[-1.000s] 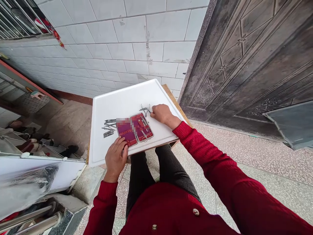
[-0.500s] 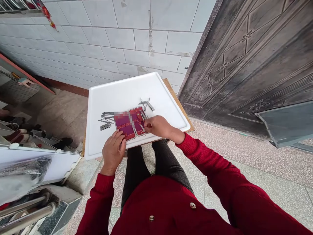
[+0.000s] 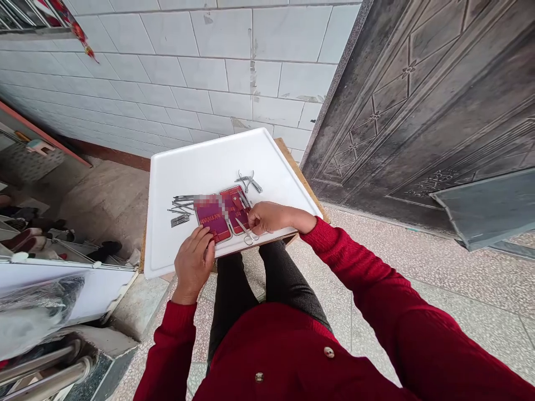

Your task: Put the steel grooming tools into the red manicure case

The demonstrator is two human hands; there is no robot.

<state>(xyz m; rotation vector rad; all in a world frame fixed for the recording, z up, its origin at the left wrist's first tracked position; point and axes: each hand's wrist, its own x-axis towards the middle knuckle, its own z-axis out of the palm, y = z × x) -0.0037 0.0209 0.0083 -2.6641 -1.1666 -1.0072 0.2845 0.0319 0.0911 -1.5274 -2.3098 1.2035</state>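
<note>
A manicure case (image 3: 209, 216) lies unfolded on a white board, its purple-red lining fitted with small loops. My left hand (image 3: 193, 253) rests with fingers laid flat over the case's lower left edge. Small nail scissors (image 3: 247, 234) lie slanted over the lower right part of the case, ring handles toward me. My right hand (image 3: 270, 217) is closed at the scissors, its fingertips partly hidden. Left of the case are several slim metal tools (image 3: 181, 204) and a nail clipper (image 3: 180, 221). Cuticle nippers (image 3: 249, 181) lie beyond it. Part of the case is blurred out.
The white board (image 3: 200, 161) has a raised rim and sits on a wooden surface (image 3: 288, 153). A tiled wall (image 3: 221, 75) stands behind, a dark carved door (image 3: 401, 106) to the right. Shoes on a rack (image 3: 31, 240) and metal rails (image 3: 50, 373) are at the left.
The scissors have shifted toward me, and their ring handles now show clear of my right fingers. My left hand stays on the case. The view has tilted slightly.
</note>
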